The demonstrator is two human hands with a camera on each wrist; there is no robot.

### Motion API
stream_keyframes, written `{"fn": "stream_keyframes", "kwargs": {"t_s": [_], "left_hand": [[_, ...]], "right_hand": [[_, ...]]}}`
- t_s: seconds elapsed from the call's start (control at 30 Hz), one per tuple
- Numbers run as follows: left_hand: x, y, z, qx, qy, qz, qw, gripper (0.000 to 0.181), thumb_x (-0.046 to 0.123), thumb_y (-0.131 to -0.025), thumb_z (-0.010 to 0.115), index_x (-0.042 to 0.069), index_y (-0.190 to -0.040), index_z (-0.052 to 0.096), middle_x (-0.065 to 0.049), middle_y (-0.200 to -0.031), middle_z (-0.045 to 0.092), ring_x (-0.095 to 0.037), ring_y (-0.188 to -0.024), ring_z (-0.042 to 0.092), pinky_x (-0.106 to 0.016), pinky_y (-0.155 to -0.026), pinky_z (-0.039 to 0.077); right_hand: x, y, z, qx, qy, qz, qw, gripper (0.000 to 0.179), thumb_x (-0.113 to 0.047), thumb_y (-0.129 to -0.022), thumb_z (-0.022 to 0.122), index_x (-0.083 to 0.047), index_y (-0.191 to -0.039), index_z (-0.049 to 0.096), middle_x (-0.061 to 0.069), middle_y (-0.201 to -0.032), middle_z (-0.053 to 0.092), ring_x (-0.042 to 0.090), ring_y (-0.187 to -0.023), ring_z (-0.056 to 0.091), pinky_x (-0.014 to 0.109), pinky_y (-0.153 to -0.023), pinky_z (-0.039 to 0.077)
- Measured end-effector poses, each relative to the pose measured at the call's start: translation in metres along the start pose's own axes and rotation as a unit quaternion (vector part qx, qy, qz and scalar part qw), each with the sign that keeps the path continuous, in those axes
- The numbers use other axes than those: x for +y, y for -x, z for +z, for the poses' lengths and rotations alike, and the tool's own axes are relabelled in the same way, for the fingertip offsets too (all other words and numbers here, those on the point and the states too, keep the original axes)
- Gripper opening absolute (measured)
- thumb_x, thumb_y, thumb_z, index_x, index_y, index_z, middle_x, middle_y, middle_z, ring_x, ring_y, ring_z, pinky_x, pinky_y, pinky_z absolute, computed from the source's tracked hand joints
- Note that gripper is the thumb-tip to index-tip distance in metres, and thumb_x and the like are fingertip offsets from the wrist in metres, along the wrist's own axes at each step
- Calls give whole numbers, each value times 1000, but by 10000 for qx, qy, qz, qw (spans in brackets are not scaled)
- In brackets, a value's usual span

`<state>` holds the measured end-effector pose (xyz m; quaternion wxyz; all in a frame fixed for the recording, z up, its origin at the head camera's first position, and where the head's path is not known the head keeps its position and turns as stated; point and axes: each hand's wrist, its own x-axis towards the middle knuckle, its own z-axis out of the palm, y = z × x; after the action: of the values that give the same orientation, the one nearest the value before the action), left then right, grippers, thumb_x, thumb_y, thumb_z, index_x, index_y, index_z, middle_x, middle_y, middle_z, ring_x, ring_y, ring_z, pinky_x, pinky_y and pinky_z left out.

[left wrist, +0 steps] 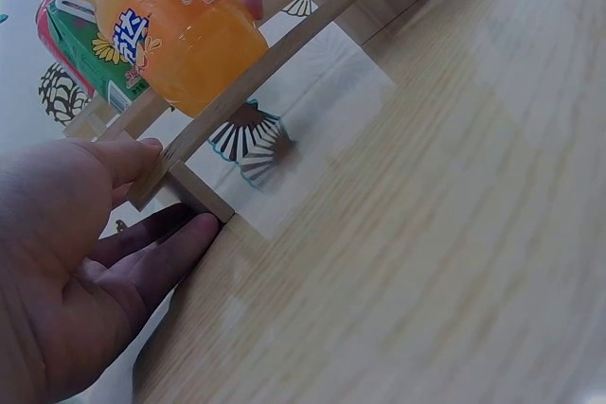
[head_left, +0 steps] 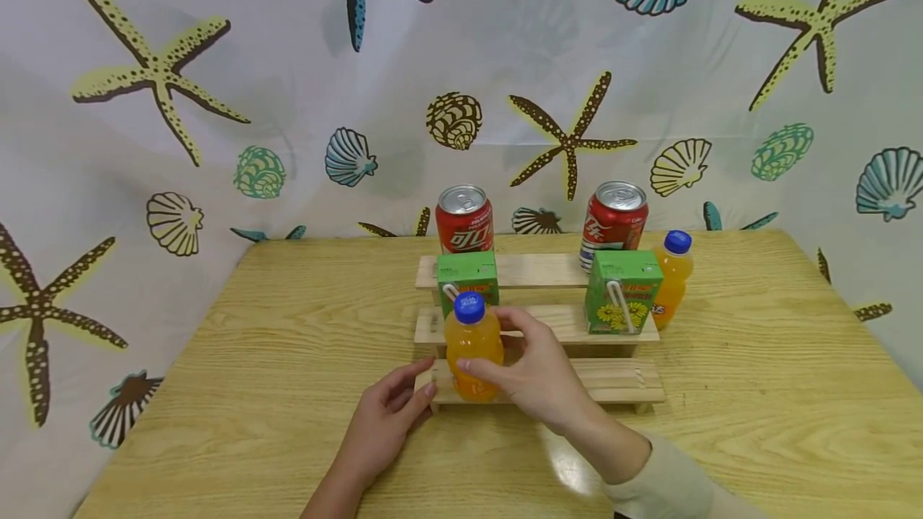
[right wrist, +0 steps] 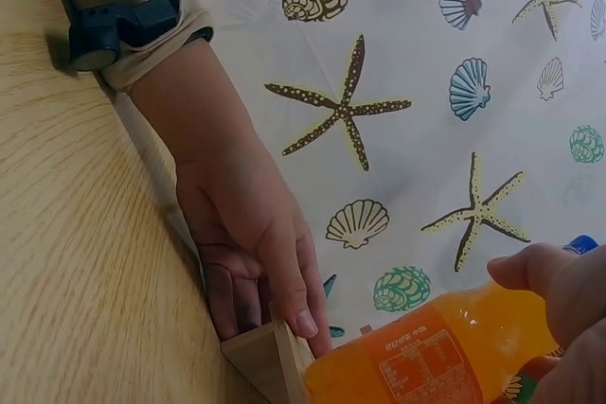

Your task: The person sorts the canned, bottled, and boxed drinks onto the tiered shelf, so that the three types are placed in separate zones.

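A bottle of orange drink (head_left: 473,347) with a blue cap stands upright at the left end of the lowest step of a three-tier wooden rack (head_left: 613,379). My right hand (head_left: 542,375) grips this bottle from the right, thumb in front and fingers behind. At the rack's left end, my left hand (head_left: 380,423) holds the lowest step. In the left wrist view its thumb lies on the wooden step (left wrist: 194,139) and its other fingers are at the leg below. Directly behind the bottle is a green drink carton (head_left: 467,267), partly hidden by it.
Red cola cans (head_left: 465,223) stand on the top tier, left and right. A second green carton (head_left: 623,292) with a straw sits on the middle tier's right. Another orange bottle (head_left: 674,279) is beside the rack at right. A patterned cloth (head_left: 404,102) hangs behind the wooden table (head_left: 303,303).
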<state>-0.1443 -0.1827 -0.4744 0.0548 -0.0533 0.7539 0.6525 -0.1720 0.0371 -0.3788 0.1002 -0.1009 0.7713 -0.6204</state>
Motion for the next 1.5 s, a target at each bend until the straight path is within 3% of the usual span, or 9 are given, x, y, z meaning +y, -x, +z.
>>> {"fn": "stream_keyframes", "kwargs": {"t_s": [0.37,0.87,1.1,1.5], "left_hand": [[1,-2,3,-58,49,-7,10000,41,22,-97,68,18,-137,62,-14,-144,55,-26,-119,65,-27,-86,61],[2,-3,2,-7,-83,-16,10000,42,26,-96,69,20,-137,62,-15,-147,51,-30,-126,61,-27,-87,61],[1,-4,3,67,-146,2,9999,42,26,-96,69,20,-137,62,-15,-145,54,-28,-123,63,-26,-86,61],[1,-3,2,116,-258,-27,9996,42,28,-96,69,20,-136,62,-11,-145,55,-26,-120,64,-25,-88,61]], "right_hand": [[9,3,-7,-10,218,-326,9992,57,-19,-81,85,-19,-132,60,9,-133,59,35,-117,62,46,-93,59],[11,9,-22,-223,-68,-306,9993,63,-17,-82,84,-16,-138,54,12,-135,57,35,-119,61,45,-95,59],[11,17,-27,-276,-170,-297,9990,58,-19,-83,83,-16,-135,56,13,-135,57,33,-120,60,39,-90,61],[4,23,-43,-197,-217,-172,9994,54,-19,-84,83,-15,-133,59,10,-137,57,32,-125,58,37,-93,60]]}}
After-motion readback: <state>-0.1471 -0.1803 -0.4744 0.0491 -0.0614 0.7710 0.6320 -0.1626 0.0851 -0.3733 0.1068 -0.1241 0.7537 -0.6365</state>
